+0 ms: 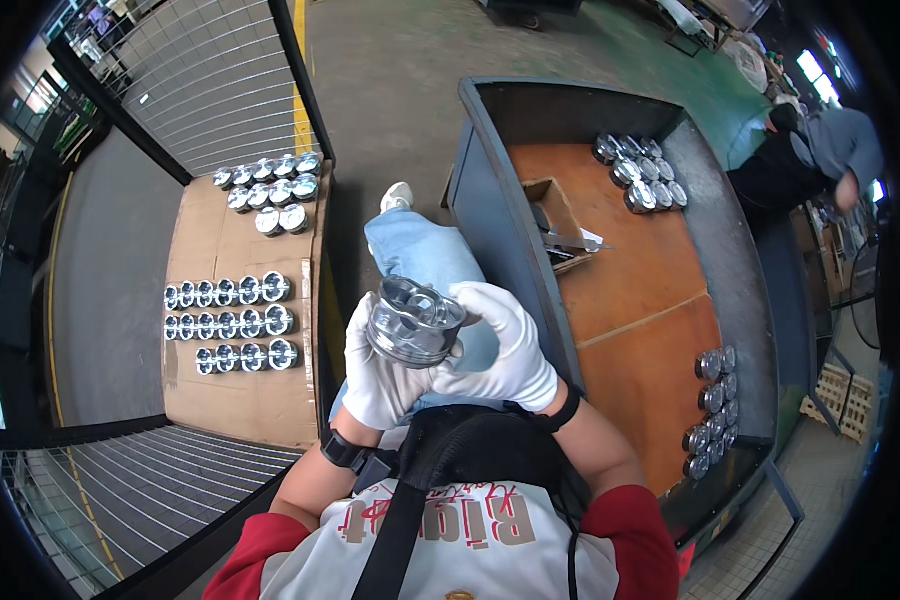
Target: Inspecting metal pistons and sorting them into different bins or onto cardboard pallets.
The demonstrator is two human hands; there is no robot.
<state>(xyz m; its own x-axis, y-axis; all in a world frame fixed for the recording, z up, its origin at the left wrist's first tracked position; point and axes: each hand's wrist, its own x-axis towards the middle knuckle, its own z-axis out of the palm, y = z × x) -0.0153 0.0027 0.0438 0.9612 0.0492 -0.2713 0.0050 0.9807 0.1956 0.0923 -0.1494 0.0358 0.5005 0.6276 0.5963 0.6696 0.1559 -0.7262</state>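
A shiny metal piston (pixel 410 328) is held up in front of my body, its hollow skirt side tipped upward. My left hand (pixel 370 383), in a white glove, is wrapped round its left side and underside. My right hand (pixel 511 345), gloved too, grips the piston from the right, with the thumb and fingers at its edge. Left of my hands, rows of pistons (pixel 227 326) lie on a cardboard sheet (pixel 240 252), with another group of pistons (pixel 268 190) at its far end.
On my right stands a grey-walled bench with an orange-brown top (pixel 625 275). It carries pistons (pixel 642 174) at the far end, more pistons (pixel 712 410) near its right wall, and a small open box (pixel 562 215) with tools. Wire mesh panels (pixel 205 80) border the cardboard. Another person (pixel 820 150) bends beyond the bench.
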